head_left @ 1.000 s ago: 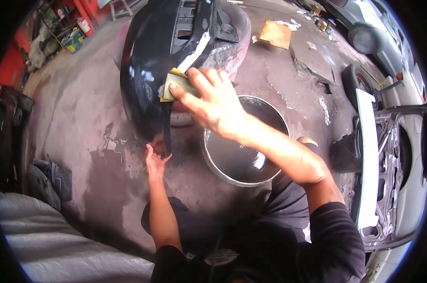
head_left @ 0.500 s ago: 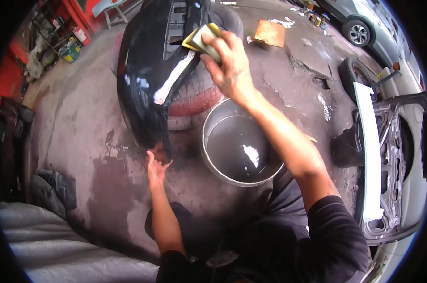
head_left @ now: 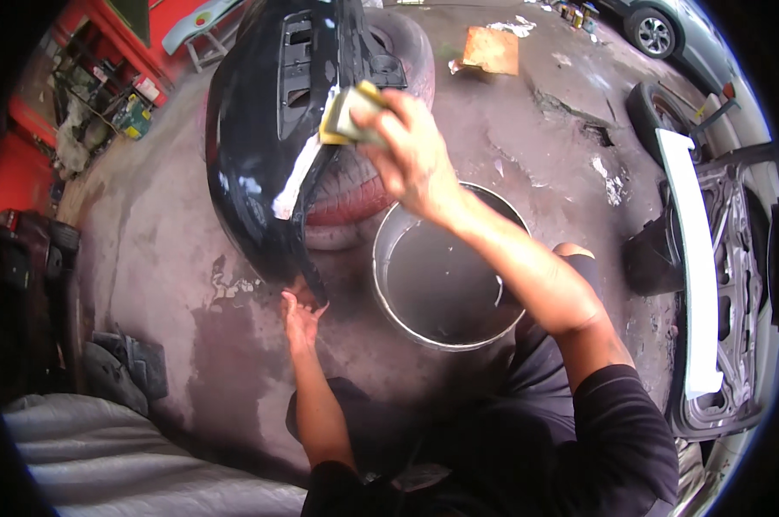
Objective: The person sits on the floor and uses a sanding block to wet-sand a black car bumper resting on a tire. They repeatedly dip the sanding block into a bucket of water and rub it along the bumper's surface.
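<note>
A black car bumper (head_left: 247, 164) with a whitish strip of filler (head_left: 296, 177) lies across a stack of tyres (head_left: 352, 202). My right hand (head_left: 411, 155) is closed round a sanding block (head_left: 344, 116) wrapped in yellow sandpaper. The block is at the upper end of the white strip, by the bumper's slotted part. At the bumper's near tip, my left hand (head_left: 301, 323) grips the edge from below, thumb and little finger spread; its middle fingers are partly hidden in shadow. Below my right forearm stands a round tub (head_left: 445, 345) of dark grey water.
On the right, a dark car door frame (head_left: 729, 302) and a long white panel (head_left: 692, 267) stand beside a black bucket (head_left: 652, 258). A cardboard piece (head_left: 491, 50) lies farther off. Grey sheeting (head_left: 139, 457) covers the lower left; wet patches mark the floor.
My right hand has drawn the sanding block nearer and slightly left, down along the white strip. My left hand stays at the bumper's tip. The whole view has shifted slightly.
</note>
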A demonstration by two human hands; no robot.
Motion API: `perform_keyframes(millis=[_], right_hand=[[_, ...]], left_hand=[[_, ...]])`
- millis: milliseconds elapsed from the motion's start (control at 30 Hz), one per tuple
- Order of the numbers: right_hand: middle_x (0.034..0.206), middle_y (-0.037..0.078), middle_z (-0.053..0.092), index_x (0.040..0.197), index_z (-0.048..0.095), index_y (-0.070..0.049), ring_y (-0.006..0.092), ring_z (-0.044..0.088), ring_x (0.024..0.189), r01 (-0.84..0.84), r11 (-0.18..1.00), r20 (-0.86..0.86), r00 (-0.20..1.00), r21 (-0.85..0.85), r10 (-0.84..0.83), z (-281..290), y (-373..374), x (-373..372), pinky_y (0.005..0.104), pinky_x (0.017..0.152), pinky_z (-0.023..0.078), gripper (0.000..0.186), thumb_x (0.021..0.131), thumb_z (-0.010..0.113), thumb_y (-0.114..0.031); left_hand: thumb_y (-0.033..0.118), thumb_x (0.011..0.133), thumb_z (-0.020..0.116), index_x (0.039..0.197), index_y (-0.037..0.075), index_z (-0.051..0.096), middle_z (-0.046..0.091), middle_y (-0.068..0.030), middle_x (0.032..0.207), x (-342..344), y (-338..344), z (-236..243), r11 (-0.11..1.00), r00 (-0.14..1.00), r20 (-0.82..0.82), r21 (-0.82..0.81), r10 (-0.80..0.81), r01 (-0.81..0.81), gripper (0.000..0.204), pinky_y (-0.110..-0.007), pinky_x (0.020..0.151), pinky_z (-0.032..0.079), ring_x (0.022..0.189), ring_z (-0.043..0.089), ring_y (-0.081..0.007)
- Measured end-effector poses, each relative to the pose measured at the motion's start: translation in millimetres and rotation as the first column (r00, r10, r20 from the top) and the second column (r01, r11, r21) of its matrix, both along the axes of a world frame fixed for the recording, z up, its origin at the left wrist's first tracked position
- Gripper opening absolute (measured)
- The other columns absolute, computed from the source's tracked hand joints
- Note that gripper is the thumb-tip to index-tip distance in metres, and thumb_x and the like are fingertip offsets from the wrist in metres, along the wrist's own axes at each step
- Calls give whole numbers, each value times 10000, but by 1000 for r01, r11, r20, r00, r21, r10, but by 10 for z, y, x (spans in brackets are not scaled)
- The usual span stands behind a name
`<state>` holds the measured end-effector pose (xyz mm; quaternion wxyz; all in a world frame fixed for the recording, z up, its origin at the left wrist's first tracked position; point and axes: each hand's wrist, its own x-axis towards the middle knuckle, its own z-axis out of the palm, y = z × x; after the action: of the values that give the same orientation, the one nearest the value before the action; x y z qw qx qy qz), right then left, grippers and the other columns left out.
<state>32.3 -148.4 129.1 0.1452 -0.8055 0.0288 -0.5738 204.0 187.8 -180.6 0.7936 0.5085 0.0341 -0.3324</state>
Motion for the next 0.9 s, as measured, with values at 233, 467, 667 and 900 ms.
perform_keyframes(millis=[233, 467, 667, 900], right_hand=[[1273, 246, 592, 1301, 655, -96, 439, 590, 1036, -36, 999, 22, 999, 17, 36, -32, 31, -44, 516, 872, 505, 485, 836, 780, -40], [1261, 235, 602, 1287, 660, -75, 437, 600, 1071, -7, 998, 29, 1000, 57, 6, 58, 2, 30, 506, 917, 518, 439, 864, 773, -53], [1273, 258, 602, 1277, 680, -105, 438, 604, 1072, -24, 992, 92, 996, 124, 13, 150, -268, 124, 531, 890, 508, 443, 849, 768, -31], [1256, 234, 605, 1313, 660, -115, 417, 599, 1059, 32, 999, -15, 999, -25, -32, 88, -101, -27, 512, 863, 499, 492, 839, 766, -36]], left_hand=[[723, 973, 608, 1551, 271, 427, 528, -79, 1502, 46, 7, 67, 998, 996, 56, -4, -68, 68, 756, -796, 1113, 392, 1420, 508, -344], [718, 977, 592, 1524, 257, 471, 547, -66, 1444, 62, 101, 93, 994, 995, 22, 37, -102, 101, 725, -806, 1099, 414, 1429, 507, -331], [714, 972, 594, 1490, 212, 497, 557, -65, 1392, -61, 47, 258, 987, 987, 51, 60, -156, 152, 727, -798, 1088, 444, 1384, 528, -320], [692, 970, 615, 1467, 225, 508, 565, -54, 1357, 28, 16, 76, 996, 995, 46, 25, -84, 83, 690, -827, 1093, 428, 1338, 543, -309]])
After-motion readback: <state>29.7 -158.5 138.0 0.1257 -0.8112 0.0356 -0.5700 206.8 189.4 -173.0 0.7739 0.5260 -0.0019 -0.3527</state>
